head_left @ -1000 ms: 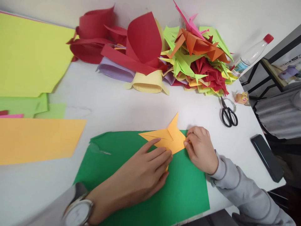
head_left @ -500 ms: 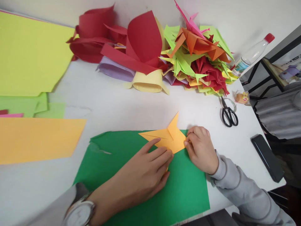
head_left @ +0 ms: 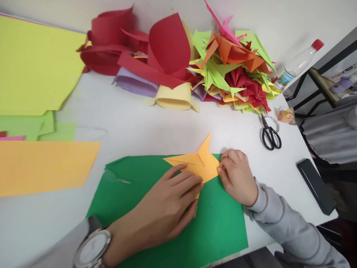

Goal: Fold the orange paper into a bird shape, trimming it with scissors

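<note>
A folded yellow-orange paper star (head_left: 208, 165) with several points lies over the far edge of a green paper sheet (head_left: 223, 219). Across its lower left part rests my left hand (head_left: 167, 204), fingers stretched out and lying on the paper. Those fingers cover some of the folds; one narrow point sticks out below them, beside the thumb. At the star's right tip, my right hand (head_left: 237, 176) pinches the paper between thumb and fingers. The upper point stands out past the green sheet over the white table (head_left: 134, 134).
Along the wall are rolled red paper pieces (head_left: 170, 44) and a heap of folded paper stars (head_left: 231, 78). Black scissors (head_left: 270, 137), a plastic bottle (head_left: 298, 67), a wrapped snack (head_left: 286, 114) and a black case (head_left: 316, 186) lie right. Left are yellow-green (head_left: 36, 67) and orange sheets (head_left: 47, 167).
My left hand has slid slightly left and down, and more of the star's lower point shows beside its thumb. My right hand keeps its pinch on the right tip.
</note>
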Motion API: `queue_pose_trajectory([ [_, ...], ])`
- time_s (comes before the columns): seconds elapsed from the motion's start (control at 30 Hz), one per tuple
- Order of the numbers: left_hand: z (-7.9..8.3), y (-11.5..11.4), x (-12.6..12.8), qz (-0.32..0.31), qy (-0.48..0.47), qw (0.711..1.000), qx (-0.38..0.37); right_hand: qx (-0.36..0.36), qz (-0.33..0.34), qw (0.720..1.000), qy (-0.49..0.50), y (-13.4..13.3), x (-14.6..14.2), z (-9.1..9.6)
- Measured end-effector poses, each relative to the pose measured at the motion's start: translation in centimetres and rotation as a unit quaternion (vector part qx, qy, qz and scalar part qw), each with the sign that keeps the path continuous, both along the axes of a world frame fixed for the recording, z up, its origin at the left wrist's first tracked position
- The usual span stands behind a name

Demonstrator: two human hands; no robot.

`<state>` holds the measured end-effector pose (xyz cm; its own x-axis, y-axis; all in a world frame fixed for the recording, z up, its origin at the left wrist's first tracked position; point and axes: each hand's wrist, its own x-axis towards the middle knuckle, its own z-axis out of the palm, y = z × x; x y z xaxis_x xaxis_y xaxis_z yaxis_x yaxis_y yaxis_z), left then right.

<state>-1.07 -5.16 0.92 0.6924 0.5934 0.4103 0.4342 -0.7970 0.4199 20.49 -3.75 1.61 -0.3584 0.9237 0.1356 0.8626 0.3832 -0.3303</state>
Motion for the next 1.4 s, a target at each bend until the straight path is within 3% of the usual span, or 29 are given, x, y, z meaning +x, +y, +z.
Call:
queue_pose_trajectory([
  [0.3,-0.1,0.6,-0.3,-0.020,-0.015,1.000,0.004,0.003,-0.002,1.000,-0.002,0.0,0.0,-0.1],
  [0.63,-0.7,0.3,1.1,0.011,0.119,0.990,0.076,0.002,-0.003,1.000,-0.009,0.0,0.0,-0.1],
  [0.9,-1.1,0.5,2.4,-0.031,0.082,0.988,0.131,-0.008,-0.005,1.000,0.000,0.1,0.1,0.1],
  [1.17,-1.3,0.7,2.4,-0.034,0.067,0.991,0.115,-0.053,-0.021,0.991,0.122,1.0,2.1,0.4],
  [1.4,-2.0,0.6,2.1,-0.059,0.086,0.984,0.145,-0.065,-0.014,0.994,0.092,0.5,1.3,0.6],
])
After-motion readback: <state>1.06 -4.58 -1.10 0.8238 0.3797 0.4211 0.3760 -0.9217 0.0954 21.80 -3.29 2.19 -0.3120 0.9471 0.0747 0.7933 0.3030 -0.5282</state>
